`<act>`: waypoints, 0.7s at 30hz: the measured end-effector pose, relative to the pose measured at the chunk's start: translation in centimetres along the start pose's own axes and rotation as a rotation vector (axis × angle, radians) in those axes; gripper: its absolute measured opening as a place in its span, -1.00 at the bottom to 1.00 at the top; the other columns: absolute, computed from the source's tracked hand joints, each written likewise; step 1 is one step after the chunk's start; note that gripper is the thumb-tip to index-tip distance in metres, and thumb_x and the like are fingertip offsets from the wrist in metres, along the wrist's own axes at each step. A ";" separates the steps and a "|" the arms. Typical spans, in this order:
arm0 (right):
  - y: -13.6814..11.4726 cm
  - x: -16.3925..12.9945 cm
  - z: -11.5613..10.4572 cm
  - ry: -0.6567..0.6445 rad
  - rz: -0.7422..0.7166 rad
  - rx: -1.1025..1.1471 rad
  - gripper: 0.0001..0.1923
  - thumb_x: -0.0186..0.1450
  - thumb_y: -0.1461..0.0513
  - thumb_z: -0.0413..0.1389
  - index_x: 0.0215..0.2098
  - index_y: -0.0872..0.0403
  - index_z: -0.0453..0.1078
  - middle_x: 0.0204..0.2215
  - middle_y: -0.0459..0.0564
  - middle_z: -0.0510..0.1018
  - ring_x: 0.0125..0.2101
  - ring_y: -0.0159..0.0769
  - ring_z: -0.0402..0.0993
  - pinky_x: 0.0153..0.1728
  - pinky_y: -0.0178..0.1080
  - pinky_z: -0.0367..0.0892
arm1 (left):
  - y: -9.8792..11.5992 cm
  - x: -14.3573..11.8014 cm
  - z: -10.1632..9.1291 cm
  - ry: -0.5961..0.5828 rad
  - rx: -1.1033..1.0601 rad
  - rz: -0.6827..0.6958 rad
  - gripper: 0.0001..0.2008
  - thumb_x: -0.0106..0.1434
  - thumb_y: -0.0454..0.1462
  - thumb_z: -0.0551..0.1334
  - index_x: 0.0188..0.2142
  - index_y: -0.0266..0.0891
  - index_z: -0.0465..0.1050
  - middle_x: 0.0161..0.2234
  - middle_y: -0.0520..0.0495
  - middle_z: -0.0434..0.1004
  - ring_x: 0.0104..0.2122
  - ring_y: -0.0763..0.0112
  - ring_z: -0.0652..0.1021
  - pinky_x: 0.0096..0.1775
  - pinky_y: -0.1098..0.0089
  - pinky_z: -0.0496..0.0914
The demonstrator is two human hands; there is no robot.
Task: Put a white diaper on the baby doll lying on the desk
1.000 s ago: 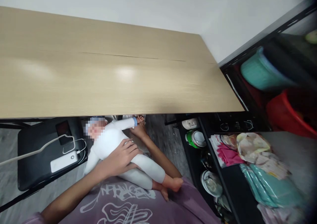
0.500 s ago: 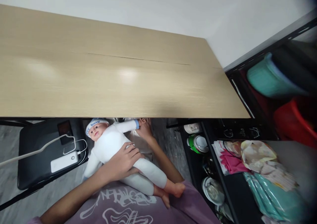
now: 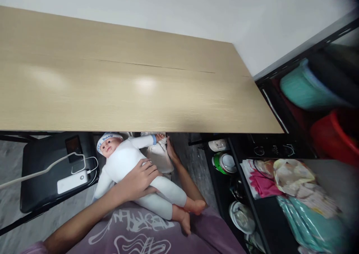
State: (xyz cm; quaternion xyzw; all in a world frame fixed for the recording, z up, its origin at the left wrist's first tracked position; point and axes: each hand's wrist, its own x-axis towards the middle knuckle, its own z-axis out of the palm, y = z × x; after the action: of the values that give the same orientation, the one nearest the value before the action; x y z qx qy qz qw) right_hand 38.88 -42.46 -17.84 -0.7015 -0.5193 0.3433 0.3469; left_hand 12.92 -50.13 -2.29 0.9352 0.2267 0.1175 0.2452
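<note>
A baby doll (image 3: 127, 160) in a white suit and a lettered cap lies on its back across my lap, head to the left, bare feet to the right. My left hand (image 3: 143, 179) wraps its hip and upper leg, thumb below and fingers over the top. My right hand (image 3: 170, 149) is beyond the doll, against the right side of a pale bag (image 3: 161, 156) under the table edge. Its fingertips are partly hidden, so I cannot tell whether they grip the bag. One of the doll's arms stretches across the bag toward that hand.
The wooden table (image 3: 126, 97) stretches across in front. On the left, a black seat (image 3: 42, 164) holds a white power bank (image 3: 72, 182) with a cable and a dark phone-like device. Black shelving (image 3: 269, 213) stands at right, with cloths, packets, tins and teal and red tubs.
My right hand has moved off the doll's outstretched hand, slightly right and down, to the side of the bag, which now shows more. My left hand keeps its hold on the doll.
</note>
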 end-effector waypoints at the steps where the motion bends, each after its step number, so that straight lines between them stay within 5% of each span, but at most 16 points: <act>1: 0.1 -0.6 -0.5 0.017 -0.002 -0.001 -0.54 0.73 -0.02 0.04 0.38 0.07 0.50 0.34 0.24 0.61 0.32 0.01 0.57 0.35 0.15 0.53 | 0.0 0.0 -0.1 -0.001 0.005 -0.002 -0.57 0.49 -0.04 0.50 0.16 -0.20 0.51 0.00 -0.15 0.64 0.07 -0.02 0.59 0.31 -0.07 0.39; 3: -0.3 -2.0 -1.8 0.050 -0.005 0.003 -0.46 0.74 -0.03 -0.11 0.41 0.08 0.47 0.38 0.30 0.59 0.40 -0.02 0.51 0.44 0.10 0.42 | 0.0 0.0 -0.3 -0.009 0.005 -0.002 -0.56 0.48 -0.04 0.51 0.17 -0.19 0.52 -0.01 -0.14 0.65 0.07 -0.02 0.59 0.31 -0.07 0.40; 6: -2.9 -4.1 -4.0 0.040 -0.153 -0.049 -0.45 0.68 -0.02 -0.01 0.48 0.01 0.43 0.41 0.24 0.58 0.41 0.03 0.50 0.51 0.15 0.34 | 0.0 -0.1 -0.5 -0.011 -0.006 0.014 -0.57 0.48 -0.04 0.51 0.18 -0.17 0.53 0.00 -0.14 0.66 0.10 -0.02 0.59 0.32 -0.06 0.39; 9: -6.8 -5.1 -4.7 -0.158 -0.400 -0.187 -0.43 0.66 0.04 0.05 0.57 -0.09 0.37 0.48 0.13 0.52 0.49 0.04 0.41 0.57 0.16 0.27 | -0.2 -0.1 -0.6 -0.005 -0.026 0.029 -0.62 0.51 -0.03 0.48 0.16 -0.16 0.56 0.01 -0.15 0.68 0.11 0.00 0.60 0.33 -0.05 0.38; 13: -10.9 -3.4 -2.5 -0.429 -0.597 -0.343 -0.34 0.62 0.14 0.15 0.65 -0.07 0.26 0.56 0.10 0.42 0.56 0.05 0.28 0.62 0.16 0.16 | -0.2 0.2 -0.7 -0.019 -0.048 0.032 -0.64 0.55 -0.02 0.43 0.17 -0.16 0.57 0.06 -0.17 0.71 0.13 0.00 0.61 0.32 -0.06 0.39; 16: -13.1 -1.5 -0.1 -0.528 -0.574 -0.465 -0.46 0.56 0.24 0.20 0.49 0.00 0.43 0.34 0.15 0.62 0.34 0.07 0.53 0.44 0.12 0.40 | 0.4 0.1 -0.8 0.012 -0.070 0.012 -0.62 0.57 -0.04 0.42 0.22 -0.15 0.55 0.13 -0.19 0.70 0.18 0.00 0.62 0.36 -0.09 0.39; 19: -15.3 -0.9 1.4 -0.604 -0.591 -0.555 -0.60 0.56 0.26 0.20 0.34 0.03 0.51 0.24 0.14 0.67 0.15 0.05 0.64 0.21 0.02 0.54 | 1.0 -2.2 -0.1 0.179 -0.116 -0.049 -0.63 0.63 -0.10 0.34 0.33 -0.06 0.46 0.27 -0.19 0.64 0.28 0.01 0.58 0.41 -0.15 0.38; 21: -16.8 -1.4 1.7 -0.632 -0.645 -0.577 -0.62 0.59 0.22 0.21 0.34 0.05 0.51 0.25 0.14 0.66 0.14 0.05 0.64 0.16 -0.01 0.55 | 0.8 -5.4 1.2 0.474 -0.147 -0.133 -0.68 0.66 -0.18 0.25 0.33 0.02 0.43 0.22 -0.17 0.62 0.23 0.05 0.60 0.40 -0.20 0.41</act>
State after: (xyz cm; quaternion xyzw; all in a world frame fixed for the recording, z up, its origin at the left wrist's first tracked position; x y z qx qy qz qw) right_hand 28.95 -39.88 -4.39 -0.4358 -0.8608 0.2571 0.0544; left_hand 8.90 -53.86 -3.50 0.8443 0.3296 0.3334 0.2597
